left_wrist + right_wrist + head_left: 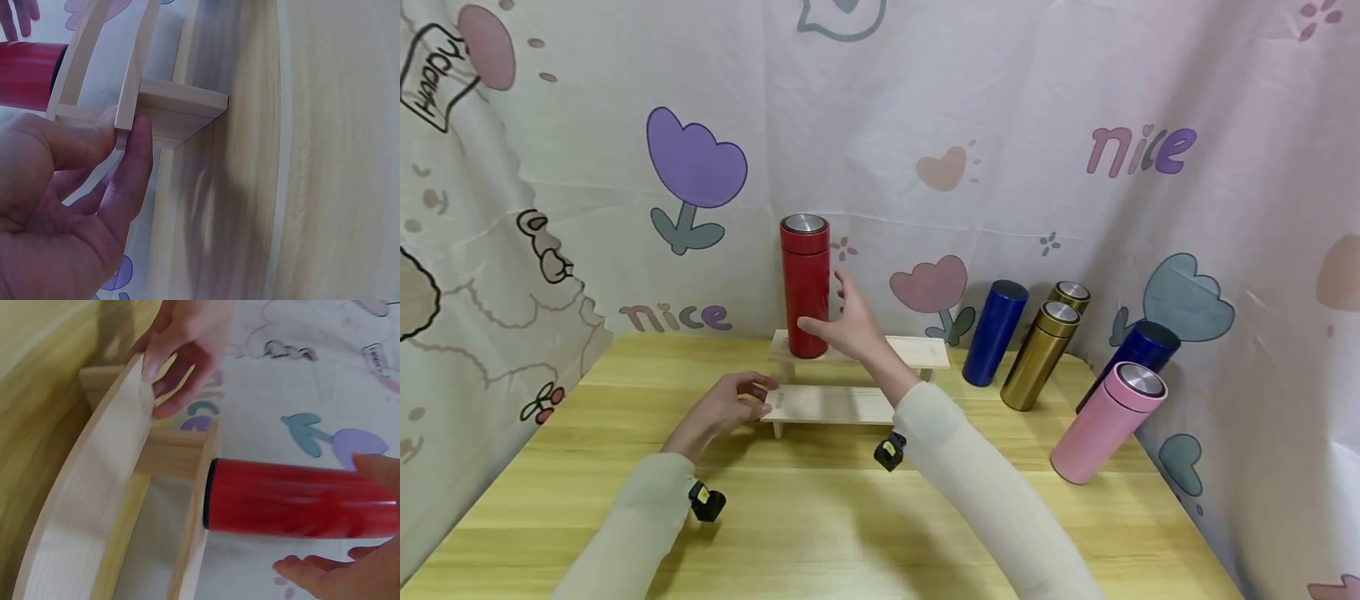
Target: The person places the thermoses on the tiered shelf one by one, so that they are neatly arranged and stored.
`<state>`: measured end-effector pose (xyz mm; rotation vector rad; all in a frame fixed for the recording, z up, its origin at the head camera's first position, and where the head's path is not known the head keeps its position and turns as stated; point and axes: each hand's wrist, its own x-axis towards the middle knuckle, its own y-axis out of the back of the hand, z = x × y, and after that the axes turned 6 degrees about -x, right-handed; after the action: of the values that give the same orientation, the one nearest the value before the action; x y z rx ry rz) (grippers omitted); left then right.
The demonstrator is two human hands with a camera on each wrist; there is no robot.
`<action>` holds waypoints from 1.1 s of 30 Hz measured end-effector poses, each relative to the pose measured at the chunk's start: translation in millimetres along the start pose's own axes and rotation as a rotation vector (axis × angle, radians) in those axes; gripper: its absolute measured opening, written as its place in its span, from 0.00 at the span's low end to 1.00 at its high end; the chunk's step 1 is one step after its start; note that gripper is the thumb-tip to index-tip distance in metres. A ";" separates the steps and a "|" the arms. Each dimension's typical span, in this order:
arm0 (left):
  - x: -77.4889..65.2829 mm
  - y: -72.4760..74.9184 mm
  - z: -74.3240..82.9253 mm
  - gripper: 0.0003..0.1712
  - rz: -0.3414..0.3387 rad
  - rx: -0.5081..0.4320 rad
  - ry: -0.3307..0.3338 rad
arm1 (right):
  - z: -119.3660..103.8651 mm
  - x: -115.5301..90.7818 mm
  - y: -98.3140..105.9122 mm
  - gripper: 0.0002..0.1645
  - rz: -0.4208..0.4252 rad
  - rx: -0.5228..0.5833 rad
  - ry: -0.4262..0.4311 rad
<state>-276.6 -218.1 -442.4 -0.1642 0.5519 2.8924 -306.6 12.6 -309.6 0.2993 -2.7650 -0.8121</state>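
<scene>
A red thermos with a silver lid stands upright on the upper step of a two-step wooden stand, toward its left end. Beside the thermos, my right hand has thumb and fingers spread apart, one on each side of it. The right wrist view shows a gap between the lower fingers and the red body. My left hand pinches the left end of the lower step, thumb on top and fingers underneath.
To the right stand two blue thermoses, two gold ones and a pink one. A printed curtain hangs behind and beside the wooden table.
</scene>
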 end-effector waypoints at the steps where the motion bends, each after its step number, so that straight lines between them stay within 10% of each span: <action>1: 0.2 0.4 -0.1 0.25 0.001 0.004 0.001 | -0.5 -4.0 2.2 0.57 -0.013 -0.006 -0.011; 33: -0.2 -1.3 0.7 0.24 0.004 0.028 -0.052 | 58.1 -127.3 118.7 0.41 -0.031 0.019 0.069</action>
<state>-276.2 -216.7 -442.2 -0.0839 0.5833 2.8824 -217.5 172.9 -313.6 0.3681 -2.7119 -0.7682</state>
